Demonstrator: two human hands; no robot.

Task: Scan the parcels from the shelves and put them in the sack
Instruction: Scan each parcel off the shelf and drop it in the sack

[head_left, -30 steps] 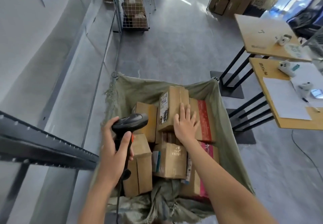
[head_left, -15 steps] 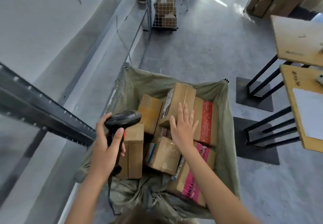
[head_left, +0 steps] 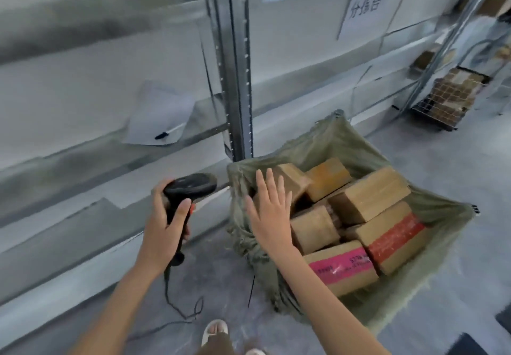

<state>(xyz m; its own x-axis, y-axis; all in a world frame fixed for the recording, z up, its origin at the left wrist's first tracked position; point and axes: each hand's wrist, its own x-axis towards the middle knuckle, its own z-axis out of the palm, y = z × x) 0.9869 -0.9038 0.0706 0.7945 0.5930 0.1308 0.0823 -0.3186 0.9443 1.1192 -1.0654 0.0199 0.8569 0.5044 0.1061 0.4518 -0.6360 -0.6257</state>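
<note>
Since half a second earlier, the view had swung left toward the shelving, and the right hand (head_left: 272,216) had lifted off the parcels: it hung over the near left corner of the sack (head_left: 345,144), fingers (head_left: 279,188) straight and spread, holding nothing. Whether it touched anything below could not be told.

Left hand (head_left: 166,224) gripped the black handheld scanner (head_left: 190,186) by its handle, fingers curled round it, thumb up the front. Scanner head sat above the fist, to the left of the sack's rim. Its cable (head_left: 179,305) dropped from the handle base and looped on the floor.

Sack: olive-green cloth, mouth held open, standing on the grey floor just right of a metal shelf upright (head_left: 235,64). Inside lay a heap of brown cardboard parcels (head_left: 367,197) tilted at various angles. One at the near edge carried a pink band (head_left: 340,266); one beside it to the right carried a red band (head_left: 395,235).

Shelf level to the left held a sheet of paper (head_left: 160,116) with a dark pen (head_left: 163,135) lying on it. A white sign (head_left: 362,8) with printed characters hung on the wall behind. A wire cart (head_left: 448,97) holding boxes stood far right. One shoe (head_left: 214,329) showed at the bottom edge. Frame was motion-blurred throughout.
</note>
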